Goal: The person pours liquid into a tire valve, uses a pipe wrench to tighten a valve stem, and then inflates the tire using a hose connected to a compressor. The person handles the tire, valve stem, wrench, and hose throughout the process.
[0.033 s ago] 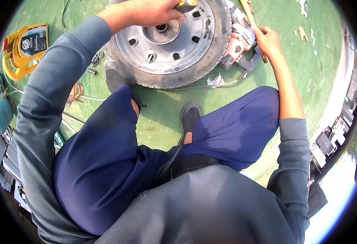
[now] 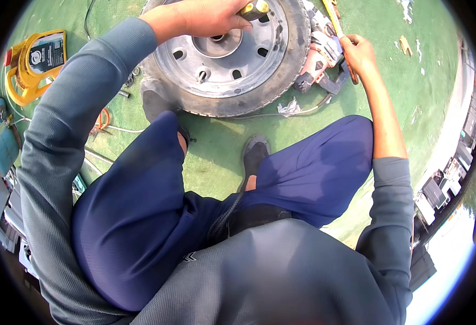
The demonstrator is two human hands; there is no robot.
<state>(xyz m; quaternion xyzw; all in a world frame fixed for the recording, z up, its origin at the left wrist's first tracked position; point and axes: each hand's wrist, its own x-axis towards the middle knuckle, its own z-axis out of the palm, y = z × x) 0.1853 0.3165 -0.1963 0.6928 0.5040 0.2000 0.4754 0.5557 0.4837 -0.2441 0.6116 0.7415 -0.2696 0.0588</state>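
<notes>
A wheel lies flat in front of my feet on the green floor, its metal rim facing up. Above its hub, my left grip is clenched around a yellow-and-black handle, partly hidden by my fingers. To the right, my right grip grasps a long yellow tool, its top out of view. A red-and-grey machine sits beside the tyre; a yellow jug stands or lies, I cannot tell which, far left.

A round grey metal wheel with dark rubber tyre is laid flat, overhung by a yellow-and-black handle and flanked rightward by a slim yellow-orange bar.
</notes>
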